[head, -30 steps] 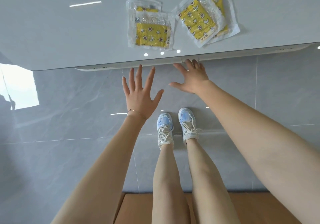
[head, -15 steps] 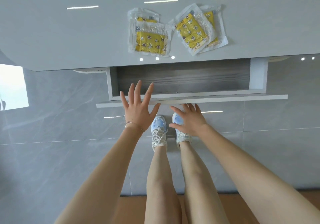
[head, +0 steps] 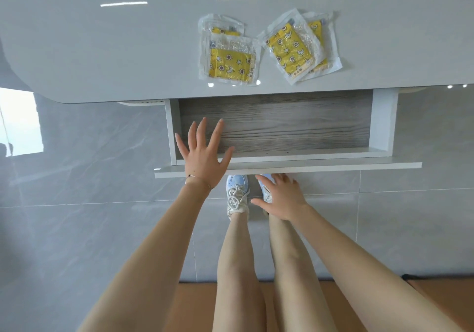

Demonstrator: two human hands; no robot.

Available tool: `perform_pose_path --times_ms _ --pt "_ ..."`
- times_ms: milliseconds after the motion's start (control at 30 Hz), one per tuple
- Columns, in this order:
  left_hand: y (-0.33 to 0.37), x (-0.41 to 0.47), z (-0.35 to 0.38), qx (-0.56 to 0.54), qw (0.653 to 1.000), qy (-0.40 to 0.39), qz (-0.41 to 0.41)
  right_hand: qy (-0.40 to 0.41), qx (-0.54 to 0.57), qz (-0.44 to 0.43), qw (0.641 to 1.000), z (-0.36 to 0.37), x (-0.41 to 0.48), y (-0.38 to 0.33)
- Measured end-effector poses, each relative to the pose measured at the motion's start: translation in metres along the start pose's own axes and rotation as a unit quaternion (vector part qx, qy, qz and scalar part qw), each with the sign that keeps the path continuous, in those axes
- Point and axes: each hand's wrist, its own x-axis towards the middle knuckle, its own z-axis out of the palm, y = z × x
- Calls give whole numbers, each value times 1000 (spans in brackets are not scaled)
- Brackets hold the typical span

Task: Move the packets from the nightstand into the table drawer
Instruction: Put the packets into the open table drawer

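Packets (head: 230,61) are all sitting on the glossy grey surface (head: 102,49), near its front edge, in two little piles. The left pile has one packet lying square with another poking out behind it; the right pile (head: 298,46) is tilted, with one packet on top of another. They're clear plastic with yellow patterned stuff inside.

Right below them the drawer (head: 282,126) is pulled open, and you can see its dark wood-grain bottom with nothing on it. Its white front panel (head: 333,166) runs across the near side.

Left hand (head: 204,157) is spread flat with the fingers (head: 200,131) splayed wide over the left end of the drawer, holding nothing. Thin bracelet (head: 197,179) on that wrist. Right hand (head: 283,198) is lower, just under the front panel, palm down, fingers loose and not gripping anything.

Below that, pale blue sneakers (head: 237,193) on grey floor tiles (head: 77,177).
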Motion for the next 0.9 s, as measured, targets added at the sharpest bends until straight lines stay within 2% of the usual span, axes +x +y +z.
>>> perform_pose_path --times_ms 67,133,267,400,500,633,767,900 --pt "-2 7 -15 -4 1000 12 -3 0 13 -35 999 -13 -15 -8" --pt "-2 13 -32 -16 1000 20 -6 36 45 -70 996 -38 -26 -20" --pt "6 22 -59 -12 999 20 38 184 108 -129 968 -106 -28 -36" --pt "14 42 -75 -13 999 34 36 327 88 -166 926 -164 -2 -28" --pt "17 70 -84 -42 998 45 5 381 67 -114 915 -197 26 -14" --pt "22 108 -87 -93 992 31 -79 428 105 6 898 -226 59 2" --pt "32 138 -85 -171 972 20 -157 339 164 145 915 -246 82 15" --pt "42 146 -84 -180 967 57 -171 312 190 165 916 -245 91 19"
